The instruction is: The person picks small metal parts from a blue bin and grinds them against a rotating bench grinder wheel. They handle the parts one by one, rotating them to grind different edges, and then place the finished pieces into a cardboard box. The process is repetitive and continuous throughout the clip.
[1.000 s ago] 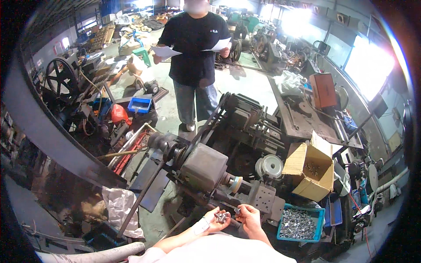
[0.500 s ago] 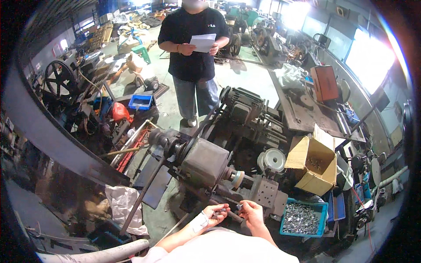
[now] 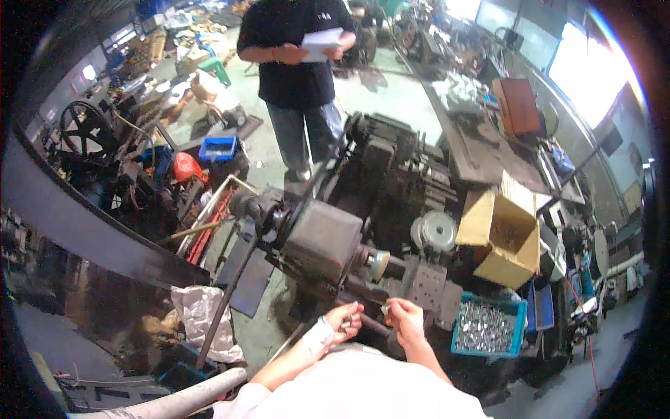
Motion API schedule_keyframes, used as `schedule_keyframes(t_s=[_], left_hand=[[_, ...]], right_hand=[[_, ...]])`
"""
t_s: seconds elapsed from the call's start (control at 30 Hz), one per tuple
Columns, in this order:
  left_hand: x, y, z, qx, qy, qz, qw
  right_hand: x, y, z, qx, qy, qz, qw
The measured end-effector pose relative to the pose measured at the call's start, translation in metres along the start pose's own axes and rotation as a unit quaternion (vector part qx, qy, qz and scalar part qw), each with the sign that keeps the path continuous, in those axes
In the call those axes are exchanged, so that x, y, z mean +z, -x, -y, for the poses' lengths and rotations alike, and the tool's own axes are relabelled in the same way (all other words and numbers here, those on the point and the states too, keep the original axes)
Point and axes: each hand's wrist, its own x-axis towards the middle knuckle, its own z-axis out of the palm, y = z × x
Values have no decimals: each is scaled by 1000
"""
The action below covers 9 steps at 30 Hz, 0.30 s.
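My left hand point(image 3: 342, 324) is half curled, palm up, around a few small metal pieces point(image 3: 346, 322). A white patch point(image 3: 321, 334) is wrapped at that wrist. To its right, the thumb and fingertips of my right hand point(image 3: 407, 320) pinch a small shiny metal piece point(image 3: 386, 308), its exact kind too small to tell. The two hands are a little apart, in front of a dark lathe-like machine point(image 3: 324, 241). Just beyond them is its spindle end with a pale ring point(image 3: 378, 265). At right stands a teal crate point(image 3: 522, 328) full of small metal parts point(image 3: 486, 327).
An open cardboard box point(image 3: 478, 234) sits behind the crate, near a round metal wheel point(image 3: 437, 232). A long bar point(image 3: 227, 307) slants up at left. Beyond the machine stands a person point(image 3: 293, 84) holding white paper point(image 3: 321, 45). A blue bin point(image 3: 218, 149) lies far left.
My view has tilted down, so the machine and the person sit higher in the picture. My hands have risen slightly and drawn a little apart, the small metal pieces still in them.
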Motion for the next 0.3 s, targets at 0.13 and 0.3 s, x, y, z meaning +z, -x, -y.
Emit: schedule_keyframes(t_s=[0.13, 0.3], left_hand=[[16, 3, -3, 108, -218, -66, 968], [39, 1, -2, 119, -307, -103, 939]], right_hand=[[6, -9, 0, -36, 65, -5, 997], [9, -15, 8, -67, 80, -2, 995]])
